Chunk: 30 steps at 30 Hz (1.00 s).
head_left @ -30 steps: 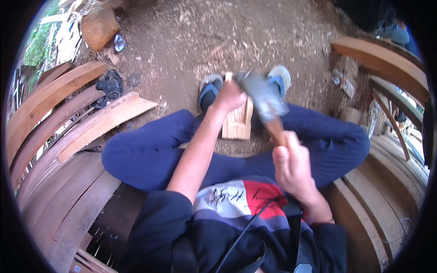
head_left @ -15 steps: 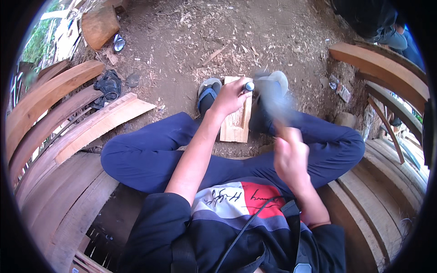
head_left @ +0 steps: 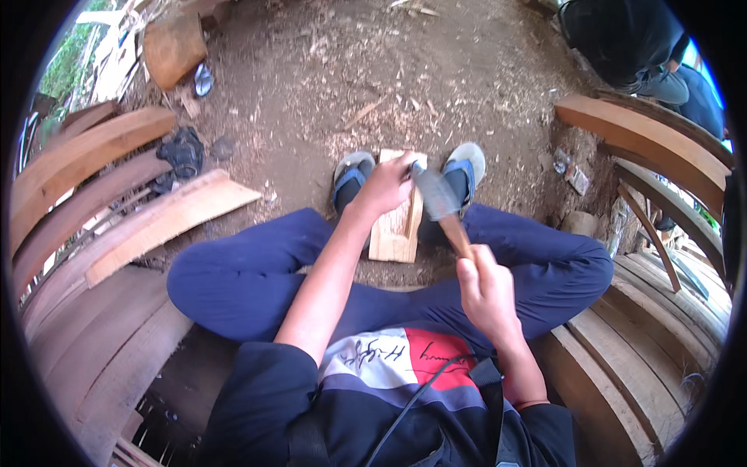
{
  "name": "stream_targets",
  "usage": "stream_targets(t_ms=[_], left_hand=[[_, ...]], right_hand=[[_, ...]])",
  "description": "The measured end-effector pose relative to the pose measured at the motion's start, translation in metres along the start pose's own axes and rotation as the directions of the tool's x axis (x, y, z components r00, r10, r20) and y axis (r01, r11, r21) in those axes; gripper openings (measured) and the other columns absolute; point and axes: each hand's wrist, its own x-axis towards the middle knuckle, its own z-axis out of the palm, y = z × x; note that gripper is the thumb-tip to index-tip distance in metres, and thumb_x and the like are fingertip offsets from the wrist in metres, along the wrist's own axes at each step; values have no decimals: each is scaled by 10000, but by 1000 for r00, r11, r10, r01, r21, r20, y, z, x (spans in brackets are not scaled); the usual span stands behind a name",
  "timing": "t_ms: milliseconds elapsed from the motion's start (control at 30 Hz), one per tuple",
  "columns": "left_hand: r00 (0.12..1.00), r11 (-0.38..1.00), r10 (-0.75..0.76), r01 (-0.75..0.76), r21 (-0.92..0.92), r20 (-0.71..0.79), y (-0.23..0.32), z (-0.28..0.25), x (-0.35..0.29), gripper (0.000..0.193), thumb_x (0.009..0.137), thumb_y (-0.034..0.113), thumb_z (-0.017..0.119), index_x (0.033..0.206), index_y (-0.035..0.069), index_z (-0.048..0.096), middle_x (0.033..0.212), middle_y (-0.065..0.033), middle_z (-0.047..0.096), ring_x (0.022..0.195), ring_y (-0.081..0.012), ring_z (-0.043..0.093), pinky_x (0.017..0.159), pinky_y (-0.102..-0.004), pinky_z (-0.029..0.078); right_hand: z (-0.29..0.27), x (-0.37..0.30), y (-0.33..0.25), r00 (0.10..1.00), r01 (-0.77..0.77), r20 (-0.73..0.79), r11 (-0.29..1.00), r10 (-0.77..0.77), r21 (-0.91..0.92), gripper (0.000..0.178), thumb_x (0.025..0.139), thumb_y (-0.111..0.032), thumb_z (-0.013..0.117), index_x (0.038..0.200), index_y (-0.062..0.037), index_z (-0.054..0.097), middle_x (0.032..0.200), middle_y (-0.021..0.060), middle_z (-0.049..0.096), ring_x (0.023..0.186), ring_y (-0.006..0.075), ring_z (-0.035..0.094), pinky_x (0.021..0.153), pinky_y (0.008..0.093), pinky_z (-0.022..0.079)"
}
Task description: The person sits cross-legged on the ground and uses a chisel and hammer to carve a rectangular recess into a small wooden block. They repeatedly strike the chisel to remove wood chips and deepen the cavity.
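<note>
On the ground between my sandalled feet lies a pale wooden block (head_left: 394, 243) with a long recess cut in its upper face. My left hand (head_left: 389, 185) is closed over the block's far part, around an upright chisel-like tool (head_left: 419, 166) whose round end pokes out; its lower end is hidden. My right hand (head_left: 488, 289) grips the wooden handle of a broad-bladed chopper (head_left: 438, 194). Its grey metal part is slightly blurred, and its far end appears to meet the chisel's top; contact is unclear.
Curved wooden planks (head_left: 175, 214) stand at the left, with more curved boards (head_left: 646, 140) at the right. A dark bag-like bundle (head_left: 183, 152) hangs by the left planks. Wood chips litter the dirt floor (head_left: 311, 86). Another person (head_left: 622, 39) is at the far right.
The chopper has swung down and left, bringing its metal part to the chisel's top. My left hand keeps its hold. The whole view has shifted slightly.
</note>
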Motion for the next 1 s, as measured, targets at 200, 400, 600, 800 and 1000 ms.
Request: stream_targets(t_ms=[200,400,600,800,1000], left_hand=[[999,1000,-10,10,16,38,15,0,-11,308,838,67,638,1124,95,526,950,-158,657,932,-386,634,754,-462,497],[986,995,91,-84,60,-138,14,5,-12,308,843,85,647,1130,80,537,985,-168,657,955,-405,625,792,-460,499],[996,997,79,-79,12,-29,11,4,-10,318,829,100,673,1115,48,545,1017,-185,648,986,-393,629,815,-432,505],[999,999,35,-35,13,10,18,-6,-5,360,831,65,654,1163,78,516,1005,-184,654,975,-397,629,791,-456,499],[998,998,57,-57,14,-8,8,3,-15,337,824,58,659,1128,73,516,1001,-192,653,974,-410,623,787,-453,500]], right_hand=[[-5,-1,-6,915,293,-311,953,-256,79,532,1009,-475,410,911,23,571,588,51,489,509,126,476,467,272,355],[-28,1,-27,992,53,-124,939,-12,340,389,1018,-343,462,1041,35,553,604,60,514,489,166,514,478,323,403],[12,9,3,996,3,-93,1000,-2,16,238,999,-229,482,968,-1,542,624,140,516,534,244,553,500,345,420],[-14,2,-28,898,400,-362,806,-250,435,637,958,-631,408,972,-5,523,575,-8,442,445,46,365,433,181,277],[-6,3,-8,997,-65,40,998,64,24,286,1003,-274,483,1009,2,555,635,161,560,565,352,609,518,399,444]])
